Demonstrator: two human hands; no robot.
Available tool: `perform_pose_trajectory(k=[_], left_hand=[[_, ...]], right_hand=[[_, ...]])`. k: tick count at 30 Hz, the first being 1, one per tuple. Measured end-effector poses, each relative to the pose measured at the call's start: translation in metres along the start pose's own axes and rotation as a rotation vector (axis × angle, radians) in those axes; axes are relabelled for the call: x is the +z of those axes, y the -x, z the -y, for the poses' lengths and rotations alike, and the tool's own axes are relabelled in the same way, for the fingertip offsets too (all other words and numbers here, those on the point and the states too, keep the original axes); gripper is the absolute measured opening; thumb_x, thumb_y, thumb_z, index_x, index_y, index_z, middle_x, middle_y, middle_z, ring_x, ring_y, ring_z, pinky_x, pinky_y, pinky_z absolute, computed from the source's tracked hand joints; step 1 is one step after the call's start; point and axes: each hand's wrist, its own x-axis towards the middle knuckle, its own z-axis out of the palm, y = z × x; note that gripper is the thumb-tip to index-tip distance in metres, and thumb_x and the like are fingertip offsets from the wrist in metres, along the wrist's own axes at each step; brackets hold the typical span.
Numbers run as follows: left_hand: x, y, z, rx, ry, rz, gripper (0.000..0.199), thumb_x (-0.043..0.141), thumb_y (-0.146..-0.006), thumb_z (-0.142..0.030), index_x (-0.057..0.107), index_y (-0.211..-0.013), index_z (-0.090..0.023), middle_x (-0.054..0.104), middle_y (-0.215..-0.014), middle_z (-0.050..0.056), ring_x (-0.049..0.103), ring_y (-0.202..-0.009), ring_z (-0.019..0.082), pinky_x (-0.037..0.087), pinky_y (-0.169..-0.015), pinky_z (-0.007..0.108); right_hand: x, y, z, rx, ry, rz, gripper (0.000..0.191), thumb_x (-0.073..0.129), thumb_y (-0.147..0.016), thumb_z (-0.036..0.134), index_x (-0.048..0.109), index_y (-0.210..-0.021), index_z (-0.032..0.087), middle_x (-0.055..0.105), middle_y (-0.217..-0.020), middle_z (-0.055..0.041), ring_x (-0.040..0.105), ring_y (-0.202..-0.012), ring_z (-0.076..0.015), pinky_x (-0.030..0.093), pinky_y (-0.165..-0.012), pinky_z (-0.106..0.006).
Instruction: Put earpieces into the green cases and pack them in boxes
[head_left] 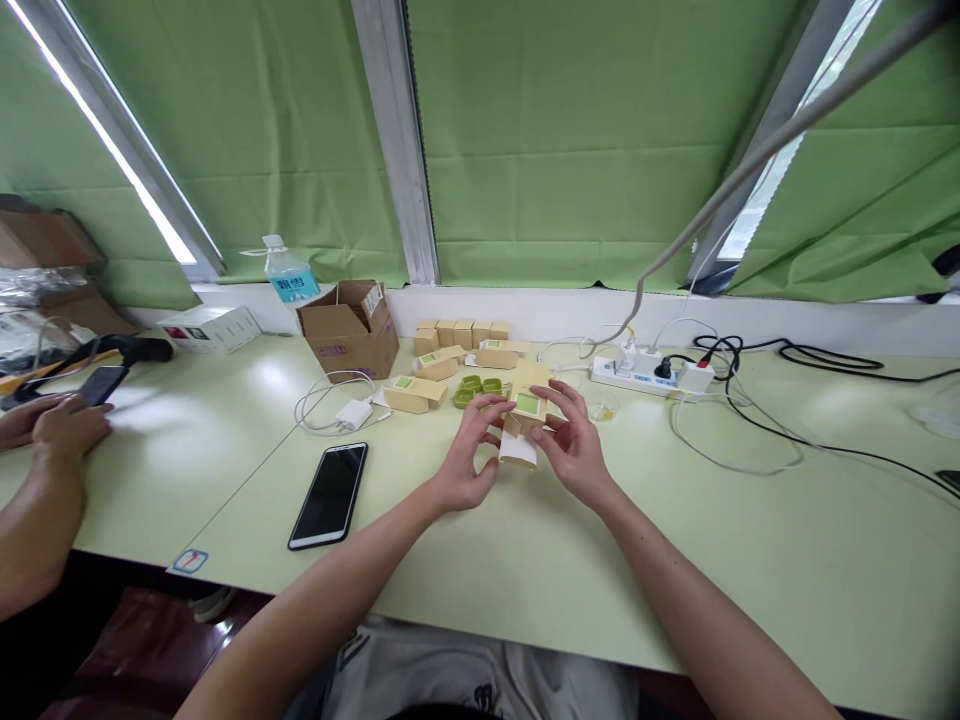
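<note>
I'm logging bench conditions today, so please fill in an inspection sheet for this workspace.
Surface: pale table, seam running left of the phone.
Job's things: held box with white flap out; small boxes and green cases beyond.
Clutter: phone, charger, carton, bottle, all left of the boxes.
Hands: left hand and right hand both on the held box.
Cables: black cables tangled beside the power strip.
Surroundings: green curtains behind; at left, another person's hands with a second phone.
</note>
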Motion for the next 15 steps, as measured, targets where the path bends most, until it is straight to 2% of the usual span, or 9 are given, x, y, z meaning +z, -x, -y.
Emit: perform_pose_trajectory(k=[3,7,10,15], left_hand=[[0.004,-0.001,-0.003,-0.056,-0.003,-0.017,0.075,0.075,-0.09,-0.029,0.044,-0.158,-0.035,0.037,-0.161,0.016,0.057,-0.128,0.031,0.063,-0.093,0.044],[0.011,0.0,-0.001,-0.146,0.098,-0.114,0.059,0.074,-0.096,-0.04,0.048,-0.149,-0.034,0.041,-0.157,0.014,0.061,-0.124,0.028,0.063,-0.089,0.04],[0.016,0.001,0.001,-0.192,0.221,-0.14,0.054,0.072,-0.098,-0.045,0.048,-0.144,-0.032,0.042,-0.155,0.014,0.064,-0.12,0.026,0.064,-0.083,0.036],[0.02,0.0,-0.001,-0.265,0.345,-0.186,0.053,0.071,-0.098,-0.051,0.044,-0.139,-0.03,0.06,-0.131,0.012,0.063,-0.108,0.023,0.062,-0.071,0.03]], right_hand=[[0.001,0.0,-0.001,0.021,0.004,0.007,0.051,0.077,-0.096,0.049,0.062,-0.144,0.038,0.029,-0.168,-0.0114,0.077,-0.102,-0.021,0.07,-0.091,-0.046],[0.002,0.002,0.0,0.021,-0.017,0.039,0.049,0.078,-0.096,0.048,0.065,-0.142,0.038,0.028,-0.168,-0.0096,0.077,-0.105,-0.0213,0.07,-0.096,-0.049],[0.002,0.003,-0.001,0.022,-0.022,0.061,0.047,0.077,-0.097,0.046,0.066,-0.142,0.038,0.028,-0.167,-0.0093,0.077,-0.108,-0.0222,0.069,-0.1,-0.051],[0.001,0.003,-0.001,0.015,-0.042,0.099,0.048,0.076,-0.098,0.05,0.065,-0.143,0.038,0.028,-0.168,-0.0104,0.076,-0.111,-0.025,0.067,-0.104,-0.053]])
